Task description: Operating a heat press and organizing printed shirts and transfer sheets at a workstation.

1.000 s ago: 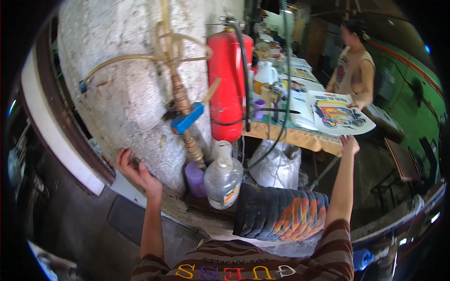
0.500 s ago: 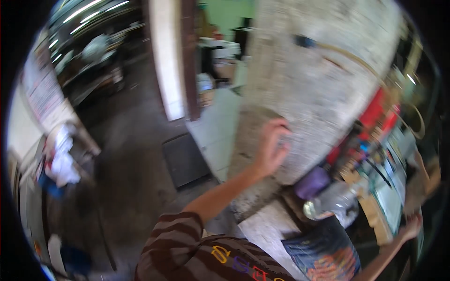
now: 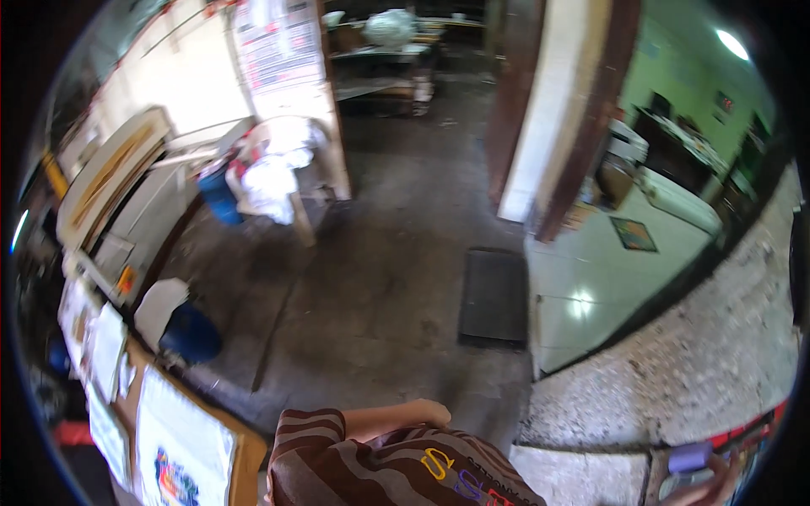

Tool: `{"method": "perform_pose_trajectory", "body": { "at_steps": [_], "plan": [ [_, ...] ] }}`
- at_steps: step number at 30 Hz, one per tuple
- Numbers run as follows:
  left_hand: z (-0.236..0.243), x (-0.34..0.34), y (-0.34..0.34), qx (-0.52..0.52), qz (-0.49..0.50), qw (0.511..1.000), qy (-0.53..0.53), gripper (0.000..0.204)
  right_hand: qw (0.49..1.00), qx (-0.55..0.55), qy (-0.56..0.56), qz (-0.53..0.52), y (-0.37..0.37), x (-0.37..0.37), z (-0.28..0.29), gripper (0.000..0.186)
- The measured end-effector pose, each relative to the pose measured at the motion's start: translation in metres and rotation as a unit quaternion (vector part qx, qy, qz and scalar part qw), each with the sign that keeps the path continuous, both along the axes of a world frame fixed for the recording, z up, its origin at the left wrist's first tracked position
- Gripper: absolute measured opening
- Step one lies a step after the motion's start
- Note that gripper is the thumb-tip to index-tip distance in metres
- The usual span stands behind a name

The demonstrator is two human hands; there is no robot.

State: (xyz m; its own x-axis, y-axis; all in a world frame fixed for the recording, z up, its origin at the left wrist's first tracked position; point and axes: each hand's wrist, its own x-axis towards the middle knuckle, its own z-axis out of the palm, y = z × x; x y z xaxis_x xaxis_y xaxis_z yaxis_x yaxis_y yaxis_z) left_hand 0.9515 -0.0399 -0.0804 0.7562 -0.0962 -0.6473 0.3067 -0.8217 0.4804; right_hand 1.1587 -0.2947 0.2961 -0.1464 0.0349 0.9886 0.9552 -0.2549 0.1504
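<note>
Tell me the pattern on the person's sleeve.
Brown and pale stripes on the sleeve, seen in the head view.

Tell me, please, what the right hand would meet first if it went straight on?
Probably the purple container: the right hand, blurred at the lower right edge, points up-left at it from close by; depth is unclear.

Below me lies a dark floor mat (image 3: 494,297) on grey concrete, beside a white tiled floor (image 3: 607,278). To my left stand a blue barrel (image 3: 190,331), a cloth-draped chair (image 3: 274,181) and a table of printed sheets (image 3: 181,447).
</note>
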Motion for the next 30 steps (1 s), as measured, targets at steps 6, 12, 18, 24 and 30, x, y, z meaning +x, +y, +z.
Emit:
{"method": "perform_pose_trajectory", "body": {
  "at_steps": [6, 12, 18, 24, 30],
  "plan": [
    [-0.007, -0.088, 0.042, 0.048, 0.236, 0.968, -0.076, 0.036, 0.83, -0.118, 0.497, 0.221, 0.204, 0.078, -0.198, 0.026],
    [-0.043, -0.148, 0.028, 0.054, 0.507, 0.851, -0.124, 0.038, 0.576, -0.661, 0.238, 0.417, 0.301, -0.089, -0.411, 0.028],
    [-0.059, -0.198, 0.02, -0.069, 0.563, 0.809, -0.153, 0.034, 0.363, -0.816, 0.178, 0.414, 0.36, -0.146, -0.46, 0.024],
    [-0.08, -0.213, 0.066, -0.057, 0.634, 0.766, 0.092, 0.041, 0.414, -0.861, 0.158, 0.25, 0.459, -0.081, -0.505, 0.022],
    [-0.156, -0.253, 0.132, -0.082, 0.676, 0.732, 0.032, 0.035, 0.191, -0.975, -0.072, 0.087, 0.555, -0.029, -0.488, 0.018]
  ]
}}
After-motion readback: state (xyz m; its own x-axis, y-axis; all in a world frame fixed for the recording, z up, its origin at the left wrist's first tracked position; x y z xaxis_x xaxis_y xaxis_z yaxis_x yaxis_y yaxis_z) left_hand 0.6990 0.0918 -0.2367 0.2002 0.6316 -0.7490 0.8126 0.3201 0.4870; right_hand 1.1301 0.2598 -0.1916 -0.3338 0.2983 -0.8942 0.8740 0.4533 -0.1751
